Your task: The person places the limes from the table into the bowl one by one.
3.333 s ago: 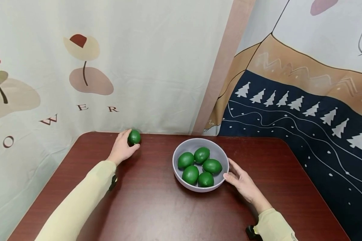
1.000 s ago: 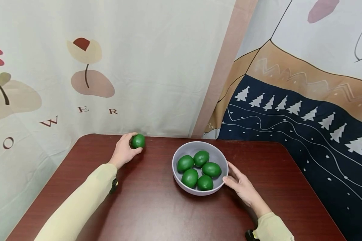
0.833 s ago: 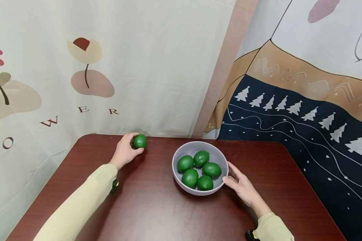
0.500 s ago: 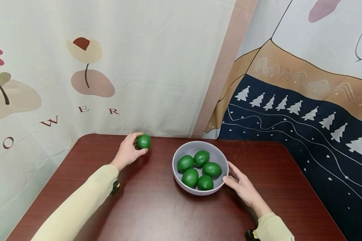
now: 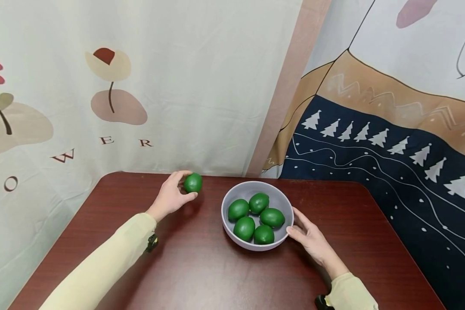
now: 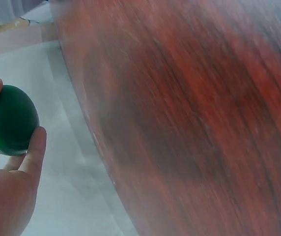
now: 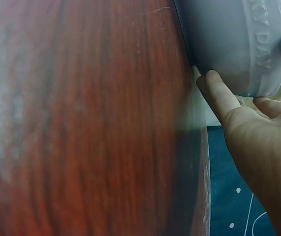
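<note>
Between the thumb and fingers of my left hand [image 5: 169, 197] is a green lime [image 5: 193, 183], held near the table's far edge, to the left of the bowl. The left wrist view shows the thumb over one end of this lime [image 6: 14, 123] and the fingertips along its other side. A round grey-lilac bowl [image 5: 258, 247] stands on the table, with several green limes [image 5: 244, 228] inside. My right hand [image 5: 314, 242] holds the bowl's right side, thumb at the rim. In the right wrist view, its fingers spread against the bowl's [image 7: 224, 39] lower wall, which bears raised lettering.
The dark red-brown wooden table [image 5: 201, 275] has rounded far corners. Close behind it hangs a pale curtain [image 5: 201, 86] with flower prints and letters. A navy cloth [image 5: 356, 159] with white trees hangs at the right.
My left hand has carried the lime rightward along the far edge, closer to the bowl. My right hand and the bowl have kept their place.
</note>
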A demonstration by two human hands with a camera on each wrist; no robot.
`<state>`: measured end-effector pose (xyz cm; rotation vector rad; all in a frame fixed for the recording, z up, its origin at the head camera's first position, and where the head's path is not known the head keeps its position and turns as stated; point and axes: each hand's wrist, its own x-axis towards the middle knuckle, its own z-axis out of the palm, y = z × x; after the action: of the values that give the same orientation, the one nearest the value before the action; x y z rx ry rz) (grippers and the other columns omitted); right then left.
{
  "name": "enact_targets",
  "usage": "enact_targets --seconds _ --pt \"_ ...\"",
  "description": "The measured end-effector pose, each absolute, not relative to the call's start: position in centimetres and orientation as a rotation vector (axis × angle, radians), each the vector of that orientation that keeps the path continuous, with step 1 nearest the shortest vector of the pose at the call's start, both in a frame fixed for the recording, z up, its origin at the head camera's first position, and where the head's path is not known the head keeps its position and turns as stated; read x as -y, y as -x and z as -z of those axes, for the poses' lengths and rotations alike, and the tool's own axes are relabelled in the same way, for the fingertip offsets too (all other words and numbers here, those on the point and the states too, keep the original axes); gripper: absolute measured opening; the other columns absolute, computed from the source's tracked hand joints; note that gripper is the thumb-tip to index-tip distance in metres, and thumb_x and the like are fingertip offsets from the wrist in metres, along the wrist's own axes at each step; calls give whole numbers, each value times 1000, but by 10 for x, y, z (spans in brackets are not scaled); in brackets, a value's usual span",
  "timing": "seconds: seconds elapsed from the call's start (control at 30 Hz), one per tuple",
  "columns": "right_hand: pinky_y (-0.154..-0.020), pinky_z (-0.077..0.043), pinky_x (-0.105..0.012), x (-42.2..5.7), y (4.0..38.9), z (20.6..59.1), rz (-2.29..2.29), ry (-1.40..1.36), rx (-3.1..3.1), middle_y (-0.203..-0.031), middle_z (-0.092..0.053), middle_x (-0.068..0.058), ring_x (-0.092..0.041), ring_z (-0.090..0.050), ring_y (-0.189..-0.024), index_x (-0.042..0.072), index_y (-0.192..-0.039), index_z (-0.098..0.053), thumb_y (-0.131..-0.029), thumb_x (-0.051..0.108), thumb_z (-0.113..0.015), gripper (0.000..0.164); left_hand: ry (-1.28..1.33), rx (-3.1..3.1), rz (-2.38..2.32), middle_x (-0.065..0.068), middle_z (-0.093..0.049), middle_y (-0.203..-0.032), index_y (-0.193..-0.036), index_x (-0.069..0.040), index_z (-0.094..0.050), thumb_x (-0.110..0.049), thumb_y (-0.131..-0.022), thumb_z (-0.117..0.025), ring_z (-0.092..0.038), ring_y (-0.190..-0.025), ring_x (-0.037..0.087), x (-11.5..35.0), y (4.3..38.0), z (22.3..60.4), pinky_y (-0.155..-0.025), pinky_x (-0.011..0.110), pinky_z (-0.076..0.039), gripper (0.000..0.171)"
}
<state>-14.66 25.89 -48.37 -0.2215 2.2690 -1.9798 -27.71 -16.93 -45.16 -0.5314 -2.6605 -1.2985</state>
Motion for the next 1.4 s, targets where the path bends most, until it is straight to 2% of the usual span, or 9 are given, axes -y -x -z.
enact_targets --seconds 0.57,0.8,0.97,1.4 --pt "-94 -51 -17 -260 147 484 1972 240 -2258 -155 -37 -37 -4 -63 -117 -2 -162 -21 -103 4 -60 72 645 2611 1350 14 -57 -125 -139 -5 -57 -8 -81 -86 -65 -107 29 143 261 437 -91 44 -57 65" --pt "-94 -51 -17 -259 147 482 1985 217 -2248 -155 -37 -36 -4 -63 -117 -1 -163 -21 -102 4 -61 72 697 2585 1368 12 -58 -126 -137 -6 -58 -9 -80 -87 -65 -104 29 133 255 433 -89 43 -57 65" --pt "-94 -52 -17 -258 146 480 1997 202 -2237 -155 -36 -37 -4 -63 -115 -1 -163 -21 -102 3 -61 72 731 2564 1399 12 -59 -127 -137 -5 -58 -8 -79 -88 -64 -108 31 126 250 429 -92 44 -57 65" --pt "-94 -51 -17 -259 146 482 2008 222 -2237 -154 -36 -38 -2 -63 -115 -3 -162 -21 -102 2 -60 72 800 2551 1432 9 -58 -126 -135 -8 -60 -10 -80 -88 -64 -107 27 108 240 425 -93 42 -57 62"
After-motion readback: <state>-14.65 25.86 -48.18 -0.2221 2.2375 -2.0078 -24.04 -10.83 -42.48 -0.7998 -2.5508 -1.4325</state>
